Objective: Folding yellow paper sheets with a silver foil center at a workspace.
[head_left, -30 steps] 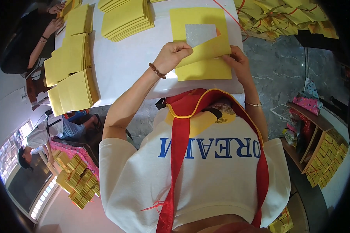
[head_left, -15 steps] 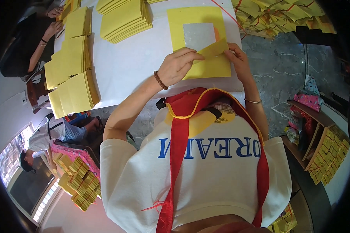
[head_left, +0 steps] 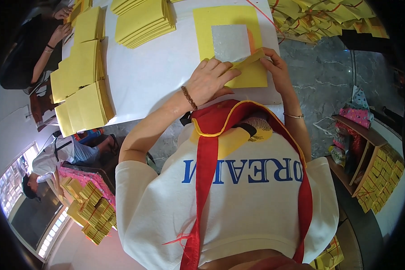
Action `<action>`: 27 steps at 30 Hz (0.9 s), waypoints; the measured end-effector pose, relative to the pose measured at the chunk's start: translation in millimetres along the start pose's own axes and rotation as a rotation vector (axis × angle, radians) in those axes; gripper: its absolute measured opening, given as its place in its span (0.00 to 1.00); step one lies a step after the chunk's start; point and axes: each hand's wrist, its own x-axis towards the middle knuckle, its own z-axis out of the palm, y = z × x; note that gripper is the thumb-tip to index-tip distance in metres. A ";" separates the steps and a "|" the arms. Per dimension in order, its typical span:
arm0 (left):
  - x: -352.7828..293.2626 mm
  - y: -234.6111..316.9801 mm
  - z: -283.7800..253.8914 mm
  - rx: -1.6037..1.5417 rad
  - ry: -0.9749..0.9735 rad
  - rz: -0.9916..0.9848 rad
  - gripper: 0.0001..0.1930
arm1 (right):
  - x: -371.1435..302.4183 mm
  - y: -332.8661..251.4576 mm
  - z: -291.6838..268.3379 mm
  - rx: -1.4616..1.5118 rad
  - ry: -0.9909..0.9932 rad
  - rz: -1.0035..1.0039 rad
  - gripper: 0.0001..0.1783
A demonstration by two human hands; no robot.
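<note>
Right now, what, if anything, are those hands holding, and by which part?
Folded yellow paper: the right hand holds the right end with its fingers. The left hand touches the left end; whether it grips there is hidden.

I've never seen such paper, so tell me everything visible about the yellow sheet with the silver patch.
The yellow sheet looks like matte paper, rectangular, flat on the white table near its right edge. It bears a shiny silver patch with an orange band along the right side. The left hand covers its lower left; a folded yellow strip slants below the patch, its right end pinched by the right hand. Whether that strip belongs to the sheet is unclear.
</note>
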 end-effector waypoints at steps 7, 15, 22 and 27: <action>3.5 -10.8 -0.2 -0.315 0.127 -0.105 0.17 | 0.5 0.9 0.8 0.013 0.025 0.023 0.13; 3.5 -10.4 2.8 -0.466 0.155 -0.361 0.09 | 1.7 5.0 -0.4 -0.002 0.037 0.003 0.13; 2.0 -11.7 3.7 -0.535 0.162 -0.421 0.08 | 2.1 5.6 -0.6 -0.013 0.026 -0.008 0.13; 0.1 -12.6 8.1 -0.441 0.257 -0.263 0.07 | 0.0 7.1 -2.5 -0.007 -0.006 -0.012 0.14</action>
